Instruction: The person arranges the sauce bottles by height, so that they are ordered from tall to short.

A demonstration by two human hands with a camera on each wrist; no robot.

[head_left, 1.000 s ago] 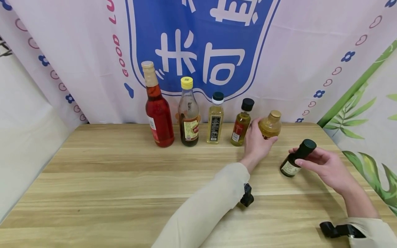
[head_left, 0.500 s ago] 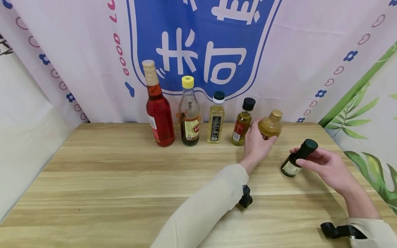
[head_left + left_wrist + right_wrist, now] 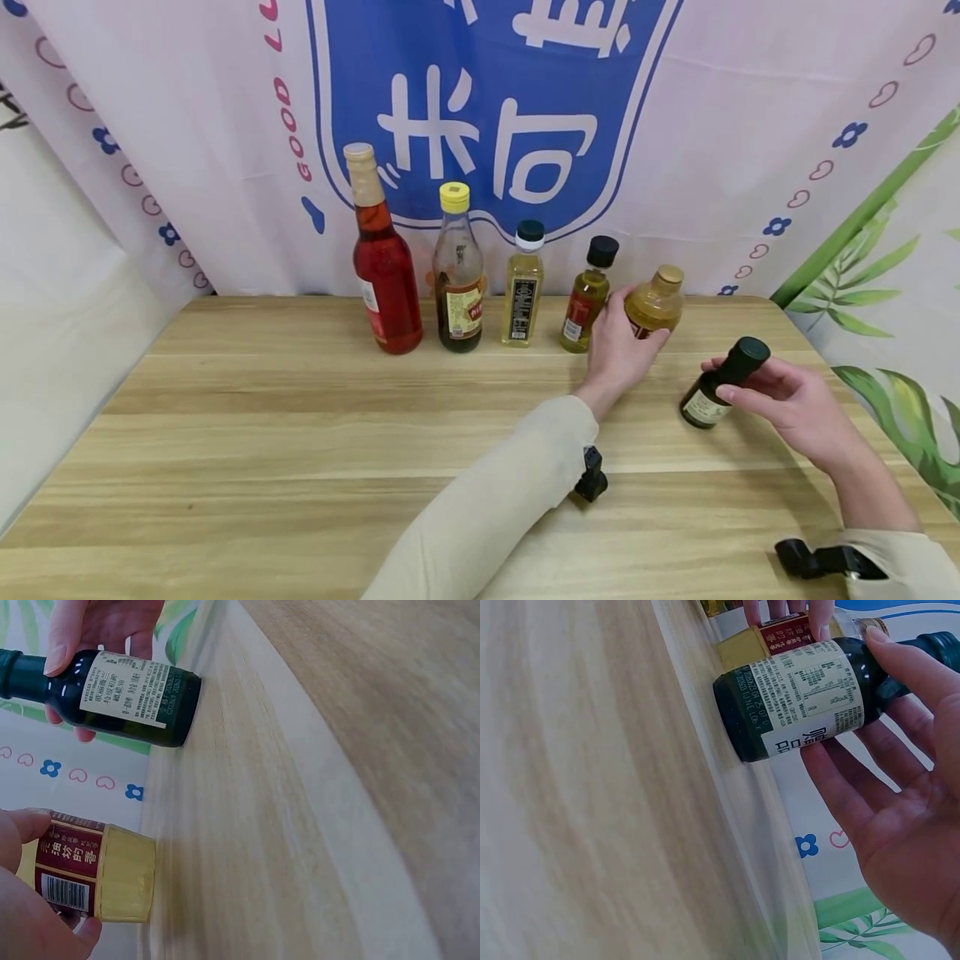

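Note:
A squat bottle of yellow oil with a tan cap stands near the table's back right. My left hand grips it around its body, fingers at the far side and thumb at the near right. The left wrist view shows its red label with a barcode. In my right hand is a small dark green glass bottle with a dark green cap, tilted to the right, its pale printed label showing. Thumb and fingers hold it at the shoulder. Whether its base touches the table cannot be told.
Left of my left hand several bottles stand in a row: an oil bottle with a black cap, a square pale oil bottle, a yellow-capped dark sauce bottle and a tall red bottle. A printed curtain hangs behind the wooden table.
The head view has shifted very slightly. Both hands keep their hold on the same bottles, with no visible movement of either bottle on the table.

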